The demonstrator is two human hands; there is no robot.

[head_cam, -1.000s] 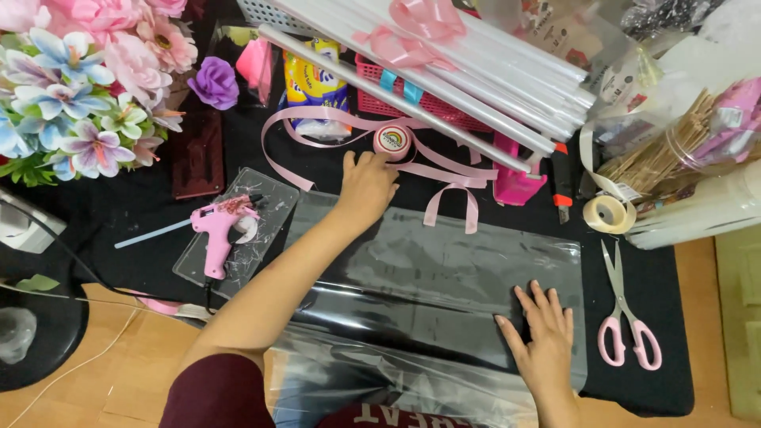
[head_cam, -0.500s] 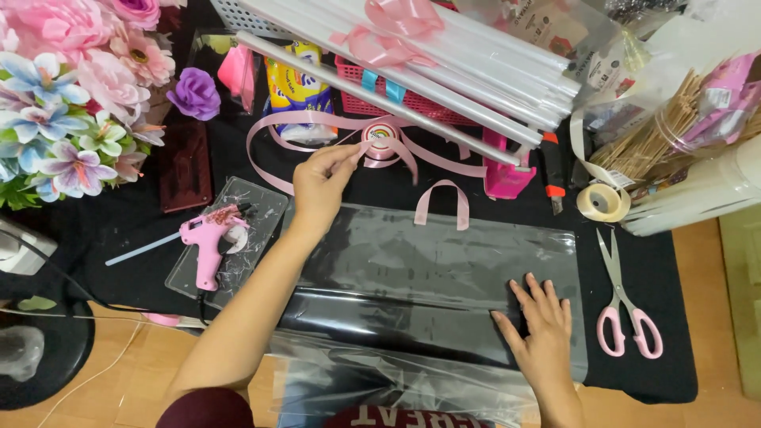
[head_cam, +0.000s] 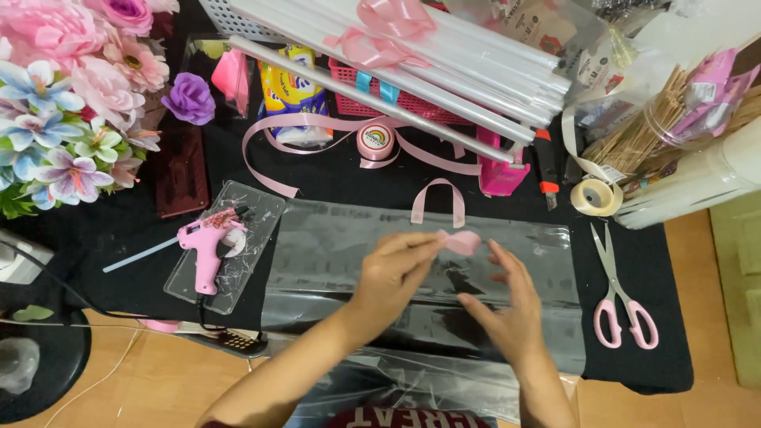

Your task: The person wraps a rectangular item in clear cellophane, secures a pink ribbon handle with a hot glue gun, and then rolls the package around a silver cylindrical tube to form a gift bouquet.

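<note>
My left hand [head_cam: 394, 273] pinches the end of a pink ribbon [head_cam: 458, 240] above a clear plastic sheet [head_cam: 349, 254] spread on the black table. The ribbon loops back up [head_cam: 437, 190] toward its spool [head_cam: 375, 141] farther back. My right hand [head_cam: 511, 309] hovers just right of the ribbon end, fingers spread, its fingertips close to the ribbon but holding nothing that I can see.
A pink glue gun [head_cam: 208, 247] lies on a clear tray at left. Pink scissors [head_cam: 622, 301] and a tape roll [head_cam: 596, 196] sit at right. Artificial flowers [head_cam: 71, 103] fill the far left; white tubes [head_cam: 412, 55], a pink basket and bags crowd the back.
My left hand drew back from the spool, bringing the ribbon end over the plastic sheet. My right hand lifted off the sheet and came up beside the ribbon.
</note>
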